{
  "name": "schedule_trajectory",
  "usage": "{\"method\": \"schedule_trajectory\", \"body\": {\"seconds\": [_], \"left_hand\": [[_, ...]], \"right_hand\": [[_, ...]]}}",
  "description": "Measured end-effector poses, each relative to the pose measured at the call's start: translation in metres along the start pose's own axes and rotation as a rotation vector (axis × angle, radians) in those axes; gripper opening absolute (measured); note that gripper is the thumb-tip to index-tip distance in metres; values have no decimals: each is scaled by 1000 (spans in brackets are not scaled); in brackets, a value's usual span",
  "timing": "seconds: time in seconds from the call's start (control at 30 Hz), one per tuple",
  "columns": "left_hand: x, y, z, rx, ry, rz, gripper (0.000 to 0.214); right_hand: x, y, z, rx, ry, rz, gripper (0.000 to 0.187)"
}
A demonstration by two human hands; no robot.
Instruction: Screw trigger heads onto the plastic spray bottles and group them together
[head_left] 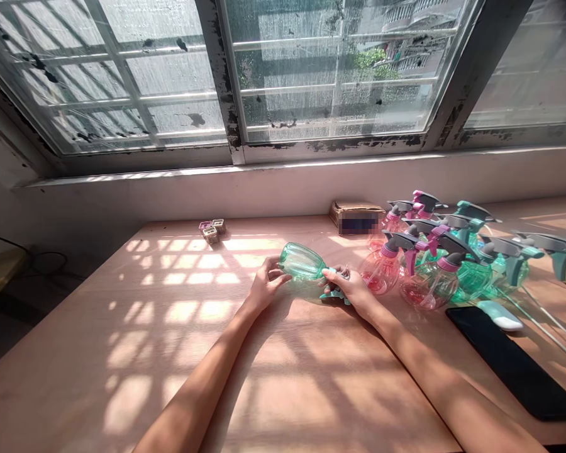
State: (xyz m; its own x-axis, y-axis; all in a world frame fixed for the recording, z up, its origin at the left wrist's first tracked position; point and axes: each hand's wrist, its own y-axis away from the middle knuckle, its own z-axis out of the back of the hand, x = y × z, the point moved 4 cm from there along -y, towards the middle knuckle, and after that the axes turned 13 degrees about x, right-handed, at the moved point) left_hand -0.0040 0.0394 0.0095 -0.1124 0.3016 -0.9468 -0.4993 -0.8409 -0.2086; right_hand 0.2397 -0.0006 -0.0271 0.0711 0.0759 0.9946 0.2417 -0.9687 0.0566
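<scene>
A clear green spray bottle (302, 261) lies tipped on its side between my hands, just above the wooden table (170, 377). My left hand (267, 282) is closed around its base at the left end. At the neck, my right hand (346, 284) grips the bottle by its spray head, with a green trigger part showing below the fingers. Several pink and green spray bottles (429, 286) with grey-topped triggers stand upright in a cluster to the right of my right hand.
A black phone (509, 362) lies at the right, with a white earbud case (500, 314) beside it. A small brown box (356, 216) sits against the wall. Three little square pieces (210, 231) are at the back left. Thin tubes or cables (554, 327) cross the right side.
</scene>
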Motion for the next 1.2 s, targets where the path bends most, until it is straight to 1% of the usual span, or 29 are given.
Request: {"method": "schedule_trajectory", "body": {"seconds": [0.17,0.27,0.47,0.57,0.67,0.77,0.9,1.0,1.1,1.2], "left_hand": [[-3,3,0,-30,26,36,33],[-2,3,1,-45,27,36,32],[-1,-1,-1,1,34,-34,35],[-4,-1,-2,17,45,-32,37],[-7,1,-3,6,59,-3,38],[-8,5,0,-36,78,39,35],[-6,8,6,-107,104,79,36],[-2,8,9,-151,118,90,36],[-1,7,8,-150,131,90,36],[-8,7,6,-100,148,54,39]], "right_hand": [[1,2,-3,23,9,13,23],[1,2,-4,40,11,9,22],[4,3,0,42,-4,13,23],[5,3,0,45,9,25,25],[6,3,-3,48,64,66,23],[13,7,-8,41,157,129,21],[30,21,-15,-18,315,214,32],[40,30,-20,-46,377,250,39],[39,29,-26,-44,327,254,38],[29,22,-29,-24,205,232,44]]}}
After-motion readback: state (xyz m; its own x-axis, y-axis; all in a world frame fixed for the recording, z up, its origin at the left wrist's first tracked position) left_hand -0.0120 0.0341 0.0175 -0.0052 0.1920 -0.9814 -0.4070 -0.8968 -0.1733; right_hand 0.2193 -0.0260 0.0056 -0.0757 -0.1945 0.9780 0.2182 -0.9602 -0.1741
